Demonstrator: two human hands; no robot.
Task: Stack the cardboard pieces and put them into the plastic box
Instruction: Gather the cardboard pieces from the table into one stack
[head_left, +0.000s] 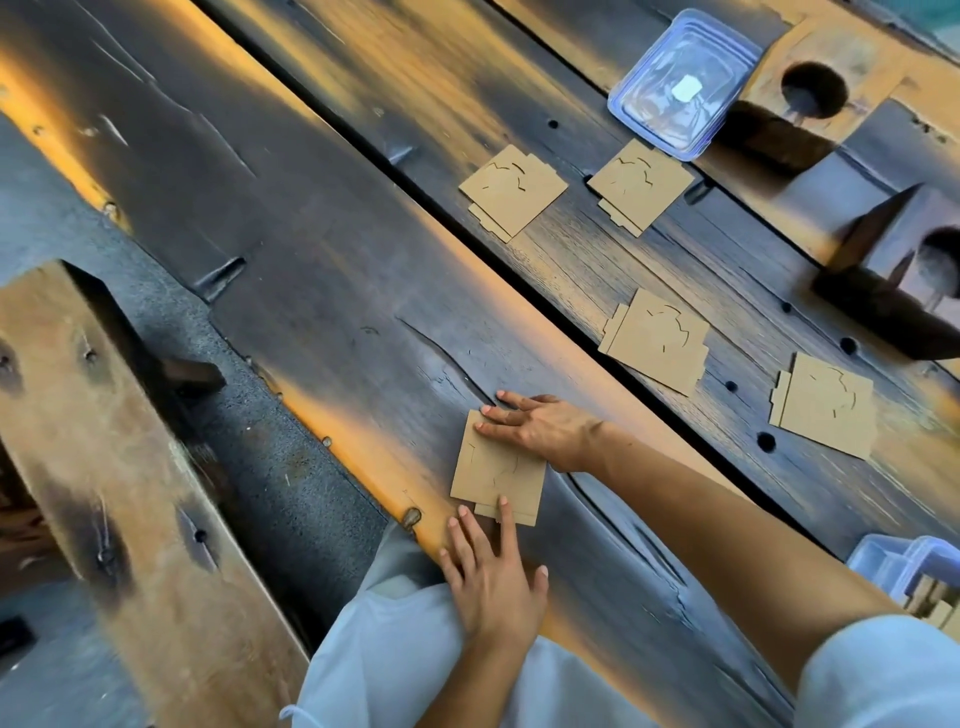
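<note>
A tan cardboard piece (496, 475) lies flat on the near plank of the dark wooden table (337, 260), with a second edge showing under its near side. My right hand (543, 423) lies on its far corner with fingers spread flat. My left hand (493, 566) touches its near edge with the fingertips. Several more cardboard pieces lie singly on the far plank: two at the back (511, 189) (641, 184) and two to the right (657, 340) (826, 405). A clear plastic box (904, 564) with a blue rim sits at the right edge, with cardboard showing in it.
A clear blue-rimmed plastic lid or container (685, 83) lies at the back of the table. Wooden blocks with round holes (813, 91) (935, 260) stand along the far right. A dark gap (467, 239) runs between the planks. A wooden bench (104, 467) is at the left.
</note>
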